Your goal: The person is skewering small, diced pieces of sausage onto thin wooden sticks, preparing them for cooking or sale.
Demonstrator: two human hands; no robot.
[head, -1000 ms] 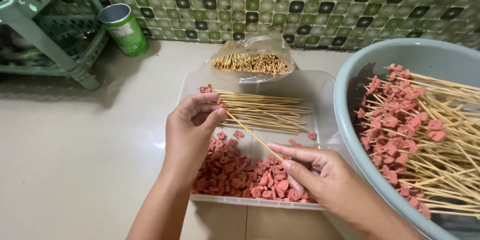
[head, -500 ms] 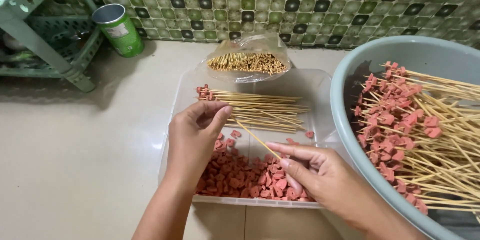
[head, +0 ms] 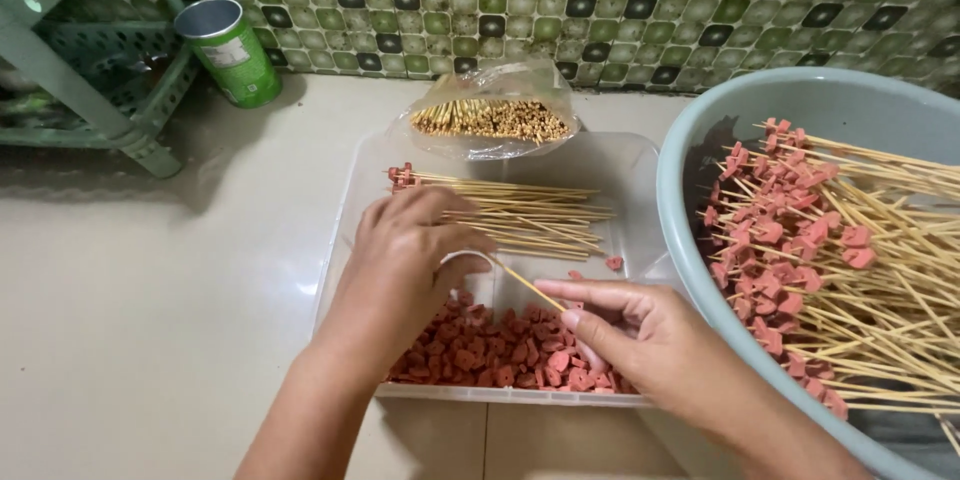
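Holding one bamboo skewer (head: 528, 286) between both hands over a clear plastic tray (head: 640, 165) on the tiled floor (head: 150, 300). Left hand (head: 410, 260) is curled, fingers pressed together around the skewer's far end, knuckles up, hovering over the tray's middle. Right hand (head: 625, 330) sits at the tray's near right corner, palm half open, fingers loosely bent; thumb and forefinger pinch the skewer's near end. Can't tell if a meat piece is under the fingertips.

Tray contents: pile of small pink-red sausage pieces (head: 490, 345) along the near edge, partly under both hands. One stray piece (head: 614, 263) lies alone near the right wall. Loose bundle of bare skewers (head: 530, 212) lies across the tray's middle, just beyond the left hand, a few red pieces at its left end.

Plastic bag of more skewers (head: 490, 120) rests at the tray's far edge, blunt ends facing the camera.

Grey-blue basin (head: 690, 140) touches the tray's right side, filled with loaded skewers (head: 830, 250), pink pieces clustered toward the basin's left.

Green can (head: 228, 50) stands upright by the mosaic wall, well left of the tray. Green plastic rack (head: 90, 60) at far left, just beside the can.
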